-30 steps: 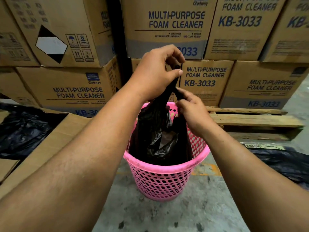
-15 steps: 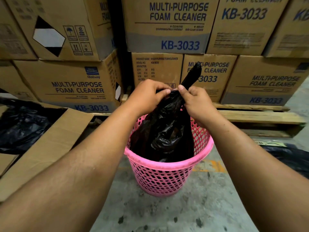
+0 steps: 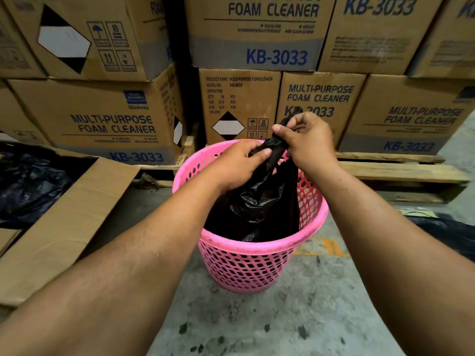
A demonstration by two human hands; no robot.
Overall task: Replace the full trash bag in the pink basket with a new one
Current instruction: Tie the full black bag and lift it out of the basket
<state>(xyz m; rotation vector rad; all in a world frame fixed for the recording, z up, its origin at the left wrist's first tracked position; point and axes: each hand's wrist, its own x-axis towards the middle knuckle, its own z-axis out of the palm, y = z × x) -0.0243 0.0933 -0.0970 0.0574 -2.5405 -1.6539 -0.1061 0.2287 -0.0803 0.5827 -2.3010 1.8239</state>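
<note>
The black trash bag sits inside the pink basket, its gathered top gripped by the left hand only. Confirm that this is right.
Not quite: both hands grip it. In the head view the black trash bag sits inside the pink basket, the left hand holds the gathered top, and the right hand has its fingers curled round the twisted end too.

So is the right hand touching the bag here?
Touching. The head view shows the right hand curled round the bag's gathered neck, above the basket; the left hand pinches it just below.
</note>
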